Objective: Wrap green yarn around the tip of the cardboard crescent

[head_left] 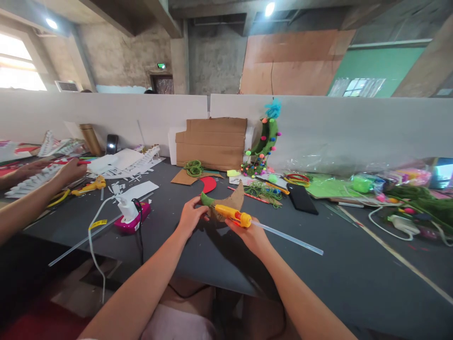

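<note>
My left hand (191, 215) pinches the green-wrapped tip of a crescent-shaped cardboard piece (236, 199), held just above the dark table (318, 269). My right hand (249, 234) is wrapped round a yellow glue gun (231, 215), whose nozzle points left at the cardboard. A clear glue stick (288, 237) juts out of the gun's back toward the right.
Another person's arms (31, 189) work at the far left among white paper cut-outs, with a second yellow glue gun (88, 185). A pink power strip (132, 217), a black phone (300, 197), green cord (194, 167), a brown cardboard sheet (212, 141) and a green pompom ornament (264, 141) lie about.
</note>
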The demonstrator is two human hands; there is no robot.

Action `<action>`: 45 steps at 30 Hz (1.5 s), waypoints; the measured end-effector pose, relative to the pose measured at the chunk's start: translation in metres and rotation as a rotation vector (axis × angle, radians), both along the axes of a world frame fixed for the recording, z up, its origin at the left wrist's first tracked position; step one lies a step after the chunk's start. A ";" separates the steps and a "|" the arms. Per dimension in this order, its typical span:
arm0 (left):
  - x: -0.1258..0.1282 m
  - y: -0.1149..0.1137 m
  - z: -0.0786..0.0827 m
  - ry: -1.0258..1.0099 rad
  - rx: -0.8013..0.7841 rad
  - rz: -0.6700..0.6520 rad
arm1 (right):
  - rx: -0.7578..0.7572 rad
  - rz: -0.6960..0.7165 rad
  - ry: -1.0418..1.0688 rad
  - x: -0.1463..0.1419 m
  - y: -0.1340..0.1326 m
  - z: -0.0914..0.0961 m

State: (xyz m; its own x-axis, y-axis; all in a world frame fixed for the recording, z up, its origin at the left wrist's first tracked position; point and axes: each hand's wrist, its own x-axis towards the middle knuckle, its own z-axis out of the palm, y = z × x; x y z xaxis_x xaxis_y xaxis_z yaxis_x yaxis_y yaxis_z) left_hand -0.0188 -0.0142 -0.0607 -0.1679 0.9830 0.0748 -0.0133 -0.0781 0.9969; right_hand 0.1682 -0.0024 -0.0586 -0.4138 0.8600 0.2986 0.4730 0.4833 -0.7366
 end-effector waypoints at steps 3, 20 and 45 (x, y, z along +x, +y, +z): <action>0.000 0.000 -0.001 0.014 0.020 -0.002 | 0.002 0.021 0.002 -0.001 -0.003 0.004; 0.001 0.000 -0.001 0.007 0.045 -0.012 | 0.043 0.000 0.051 -0.001 -0.007 0.010; 0.001 -0.001 0.000 -0.001 0.021 -0.024 | 0.056 -0.013 0.006 0.000 -0.006 0.008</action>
State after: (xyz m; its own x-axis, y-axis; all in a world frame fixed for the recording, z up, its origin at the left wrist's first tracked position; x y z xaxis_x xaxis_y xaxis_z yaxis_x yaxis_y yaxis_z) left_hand -0.0179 -0.0154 -0.0605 -0.1440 0.9850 0.0954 -0.0169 -0.0989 0.9950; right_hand 0.1681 -0.0082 -0.0510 -0.4007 0.8471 0.3491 0.4755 0.5180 -0.7111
